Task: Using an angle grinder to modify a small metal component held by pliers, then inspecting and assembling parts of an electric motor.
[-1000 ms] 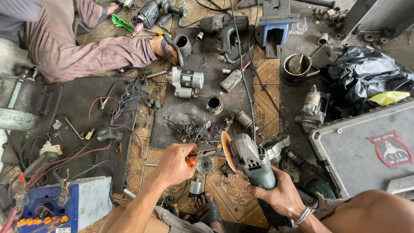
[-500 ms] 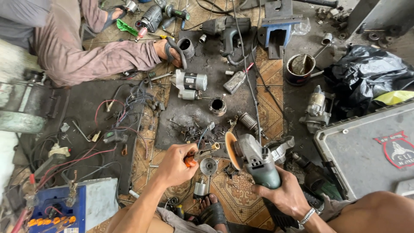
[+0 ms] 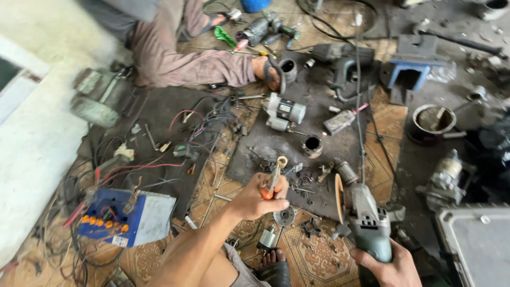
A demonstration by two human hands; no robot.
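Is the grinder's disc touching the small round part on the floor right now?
No: the disc of the angle grinder in the right hand stands apart from the round part below the left hand.

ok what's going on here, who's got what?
A person sits on a patterned floor mat among scattered motor parts. Their left hand grips orange-handled pliers above a small round metal part. Their right hand holds a green angle grinder by its body, disc upright and clear of the part. Across the mat, another person's hand rests by a dark metal ring, with a starter motor lying between them.
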